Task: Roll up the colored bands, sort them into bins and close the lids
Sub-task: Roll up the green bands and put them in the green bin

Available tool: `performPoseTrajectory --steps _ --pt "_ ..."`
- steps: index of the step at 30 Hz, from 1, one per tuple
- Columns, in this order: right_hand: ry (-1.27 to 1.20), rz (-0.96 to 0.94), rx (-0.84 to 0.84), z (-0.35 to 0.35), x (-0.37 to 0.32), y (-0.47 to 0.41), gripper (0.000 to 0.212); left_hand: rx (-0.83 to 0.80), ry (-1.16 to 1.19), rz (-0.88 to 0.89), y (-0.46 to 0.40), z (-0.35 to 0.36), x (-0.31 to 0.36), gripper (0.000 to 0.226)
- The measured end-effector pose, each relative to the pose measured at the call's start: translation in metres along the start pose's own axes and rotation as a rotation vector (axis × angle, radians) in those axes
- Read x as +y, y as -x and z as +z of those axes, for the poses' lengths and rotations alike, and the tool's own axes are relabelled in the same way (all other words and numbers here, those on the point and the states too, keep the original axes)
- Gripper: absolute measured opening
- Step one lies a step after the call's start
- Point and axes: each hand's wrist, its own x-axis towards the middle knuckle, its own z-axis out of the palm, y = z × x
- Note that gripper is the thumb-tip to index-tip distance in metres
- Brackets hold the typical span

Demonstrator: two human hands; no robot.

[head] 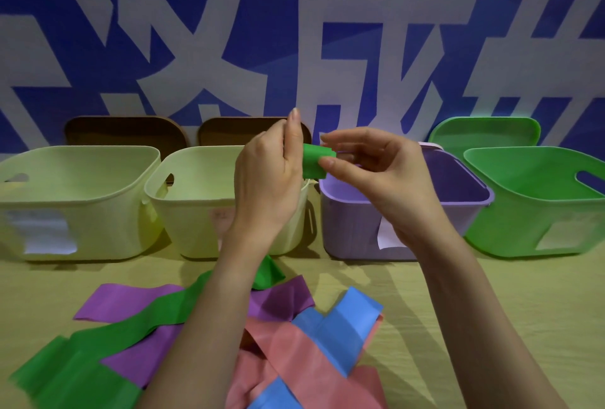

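Note:
My left hand (271, 176) and my right hand (376, 169) are raised above the bins, and both pinch the small rolled end of a green band (316, 160). The rest of that green band (131, 323) hangs down behind my left forearm and trails across the table to the lower left. A purple band (131, 302), a pink band (304, 363) and a blue band (343, 323) lie flat and overlapping on the table. Behind them stand two cream bins (75, 202) (196, 209), a purple bin (353, 228) and a green bin (537, 212), all with no lid on.
Two brown lids (124, 130) (229, 130) lean on the wall behind the cream bins, and a green lid (484, 130) leans behind the green bin. A pale lid edge (432, 146) shows behind the purple bin. White labels are on the bin fronts. A yellow cloth (474, 310) covers the table.

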Motion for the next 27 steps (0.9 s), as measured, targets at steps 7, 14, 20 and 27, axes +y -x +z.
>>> performPoseTrajectory --steps 7,14,20,27 --pt "-0.081 0.075 0.03 -0.001 0.004 -0.002 0.015 -0.003 -0.043 0.036 -0.001 -0.002 -0.001 0.04" --pt "-0.178 0.141 0.059 -0.001 0.006 -0.003 0.018 0.026 -0.017 0.045 0.002 0.001 0.003 0.039" --pt "-0.398 0.144 -0.034 0.002 -0.004 0.003 0.033 0.082 0.077 -0.117 0.007 0.004 0.018 0.051" --pt "-0.36 0.038 0.088 -0.011 -0.012 0.024 0.029 -0.066 0.246 -0.196 0.016 -0.001 0.049 0.052"
